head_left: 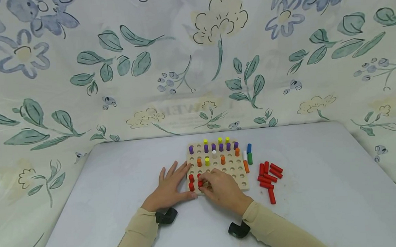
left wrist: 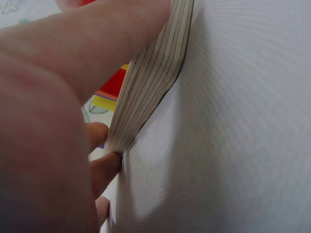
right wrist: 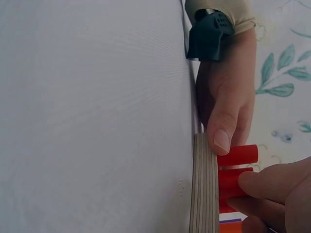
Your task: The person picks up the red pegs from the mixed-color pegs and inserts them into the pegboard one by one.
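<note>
A wooden pegboard [head_left: 236, 173] with rows of round holes lies on the table. My left hand [head_left: 169, 188] rests against its left side, fingers straight and spread, with the thumb at the front left corner. In the front row my right hand [head_left: 223, 188] pinches a red peg [right wrist: 233, 181] between thumb and fingers; the peg stands upright at the board. Left of it stand other red pegs [head_left: 191, 186] near that corner. Purple pegs [head_left: 206, 149] form a row toward the back, with a few yellow, orange and white pegs around them.
Several loose red pegs [head_left: 266, 185] lie in a group on the table right of the board. Blue [head_left: 249, 148], green [head_left: 250, 158], white and orange [head_left: 246, 166] pegs lie along the board's right edge. A flower-patterned cloth [head_left: 193, 62] hangs behind the table.
</note>
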Demonstrator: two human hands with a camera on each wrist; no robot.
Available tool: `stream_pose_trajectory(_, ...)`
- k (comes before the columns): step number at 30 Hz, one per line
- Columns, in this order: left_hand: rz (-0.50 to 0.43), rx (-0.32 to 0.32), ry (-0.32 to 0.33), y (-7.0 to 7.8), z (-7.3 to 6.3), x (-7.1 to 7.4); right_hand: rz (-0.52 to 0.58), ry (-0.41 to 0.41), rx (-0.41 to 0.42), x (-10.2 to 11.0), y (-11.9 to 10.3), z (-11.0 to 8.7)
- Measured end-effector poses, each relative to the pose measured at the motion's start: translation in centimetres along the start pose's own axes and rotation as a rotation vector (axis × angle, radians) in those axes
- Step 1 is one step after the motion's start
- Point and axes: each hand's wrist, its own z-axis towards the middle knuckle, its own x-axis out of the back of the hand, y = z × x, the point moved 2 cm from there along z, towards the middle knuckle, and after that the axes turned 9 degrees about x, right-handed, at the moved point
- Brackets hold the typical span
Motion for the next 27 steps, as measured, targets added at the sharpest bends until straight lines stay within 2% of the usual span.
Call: stream_pose_trajectory(27, 0.012, -0.008, 0.013, -0.14, 0.19, -0.14, -0.013, -0.043, -0.029, 0.03, 0.13, -0.01)
